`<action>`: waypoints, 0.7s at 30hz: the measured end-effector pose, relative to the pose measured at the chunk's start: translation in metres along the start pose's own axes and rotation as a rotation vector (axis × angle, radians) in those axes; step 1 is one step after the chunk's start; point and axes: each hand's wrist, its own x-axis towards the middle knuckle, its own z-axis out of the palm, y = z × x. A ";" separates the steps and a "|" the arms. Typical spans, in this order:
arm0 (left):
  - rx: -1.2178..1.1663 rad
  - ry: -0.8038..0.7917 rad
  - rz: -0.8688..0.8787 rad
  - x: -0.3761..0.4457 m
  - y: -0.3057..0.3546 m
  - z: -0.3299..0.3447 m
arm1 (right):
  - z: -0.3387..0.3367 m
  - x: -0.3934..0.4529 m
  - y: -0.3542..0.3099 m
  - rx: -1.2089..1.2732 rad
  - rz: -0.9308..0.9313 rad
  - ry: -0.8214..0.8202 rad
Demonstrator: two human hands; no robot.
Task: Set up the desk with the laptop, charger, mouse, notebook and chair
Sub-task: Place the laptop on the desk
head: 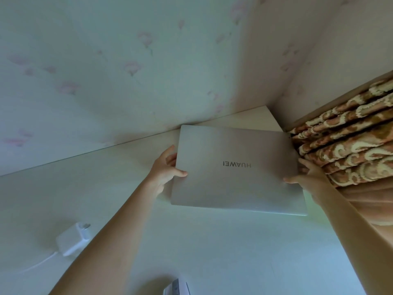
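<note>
Here, my left grip [164,169] and right grip [306,177] clasp the closed silver metal laptop [236,169] by its 2 side edges, keeping it level over the pale white desk [212,241]'s far corner; the white square charger [72,240] lies near-left.

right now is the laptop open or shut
Shut. The laptop shows only its plain silver lid with the logo, no screen or keys, gripped at each side by the left hand and right hand.
</note>
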 end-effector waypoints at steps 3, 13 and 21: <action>0.054 -0.055 0.016 0.000 0.003 -0.006 | -0.002 0.002 0.000 0.057 -0.006 -0.040; 0.046 -0.024 0.027 -0.062 -0.026 -0.074 | 0.008 -0.064 -0.032 0.171 -0.117 -0.305; -0.009 0.135 0.019 -0.194 -0.056 -0.167 | 0.054 -0.170 -0.053 -0.041 -0.250 -0.423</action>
